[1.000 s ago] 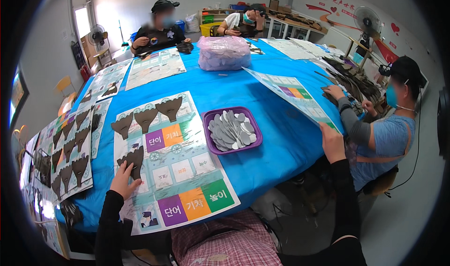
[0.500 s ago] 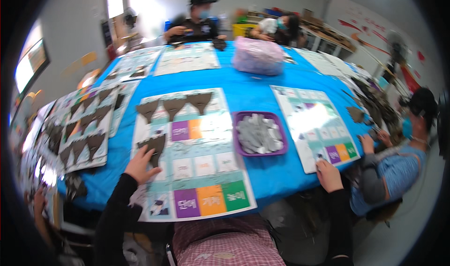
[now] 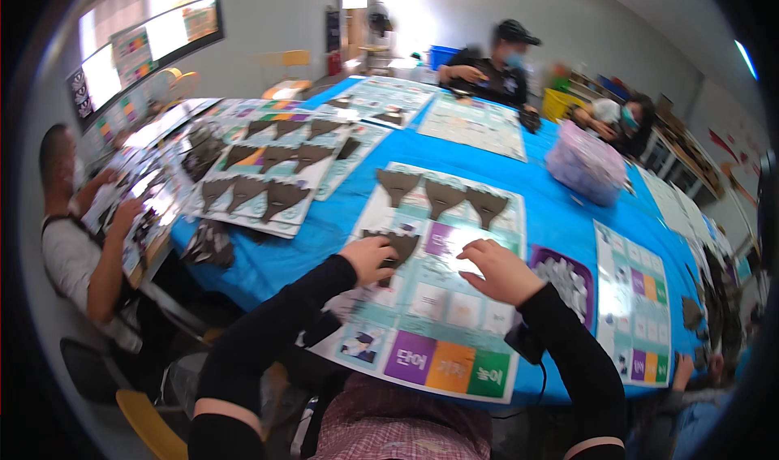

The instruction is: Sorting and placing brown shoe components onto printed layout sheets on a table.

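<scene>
A large printed board (image 3: 442, 285) with purple, orange and green squares lies before me on the blue-covered table. Along its far edge sit three dark brown fan-shaped flat pieces (image 3: 444, 201). A fourth brown fan-shaped piece (image 3: 404, 249) lies lower at the left side, where my left hand (image 3: 371, 260) presses its fingers and thumb against its left edge. Above the board's middle right, my right hand (image 3: 501, 272) is held with its fingers apart and nothing in them. Beside it, partly behind my right arm, stands a purple basket (image 3: 591, 275) of small grey-white pieces (image 3: 560, 277).
Left of my board, another board (image 3: 251, 217) carries several brown pieces. To the right lies a similar board (image 3: 633, 298) with no brown pieces on it. A stuffed translucent lilac bag (image 3: 586, 164) stands farther back. People sit at the left, far and right sides.
My view has turned left. My right hand has left the right-hand board and come over the middle board. My left hand stays at the same brown fan-shaped piece.
</scene>
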Available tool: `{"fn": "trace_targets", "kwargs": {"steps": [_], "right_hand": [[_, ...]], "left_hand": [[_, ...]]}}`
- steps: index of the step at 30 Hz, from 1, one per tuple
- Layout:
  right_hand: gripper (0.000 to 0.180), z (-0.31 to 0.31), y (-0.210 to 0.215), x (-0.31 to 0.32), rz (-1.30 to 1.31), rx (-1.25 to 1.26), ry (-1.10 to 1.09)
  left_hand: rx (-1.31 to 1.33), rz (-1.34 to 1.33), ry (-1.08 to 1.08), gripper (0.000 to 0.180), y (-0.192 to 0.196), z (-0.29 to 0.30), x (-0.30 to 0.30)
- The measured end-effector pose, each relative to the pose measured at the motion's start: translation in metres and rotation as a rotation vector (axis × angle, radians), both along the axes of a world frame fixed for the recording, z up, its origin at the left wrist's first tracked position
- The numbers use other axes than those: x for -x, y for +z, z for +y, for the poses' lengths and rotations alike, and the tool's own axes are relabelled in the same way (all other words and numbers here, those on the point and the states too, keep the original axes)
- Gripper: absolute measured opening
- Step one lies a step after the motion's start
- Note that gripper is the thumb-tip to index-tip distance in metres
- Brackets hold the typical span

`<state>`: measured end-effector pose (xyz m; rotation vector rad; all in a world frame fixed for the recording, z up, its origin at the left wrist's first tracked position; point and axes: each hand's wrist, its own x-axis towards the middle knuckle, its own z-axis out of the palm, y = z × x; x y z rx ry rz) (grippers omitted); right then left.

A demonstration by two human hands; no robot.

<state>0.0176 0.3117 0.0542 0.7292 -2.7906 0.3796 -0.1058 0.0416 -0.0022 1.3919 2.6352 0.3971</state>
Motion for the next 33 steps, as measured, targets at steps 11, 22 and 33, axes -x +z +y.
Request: {"fn": "trace_targets", "kwargs": {"steps": [11,22,33], "right_hand": [[0.04,-0.009,-0.089,0.179,-0.035,-0.267,-0.333],[0.021,0.007,-0.079,0.172,0.061,-0.174,-0.252],[0.025,0.013,-0.082,0.163,0.024,-0.088,-0.238]], "left_hand": [[0.314,0.077,0.333,0.1,-0.002,0.019,0.022],[0.131,-0.038,0.273,0.1,-0.005,0.01,0.034],[0.206,-0.034,0.271,0.1,-0.005,0.011,0.032]]}}
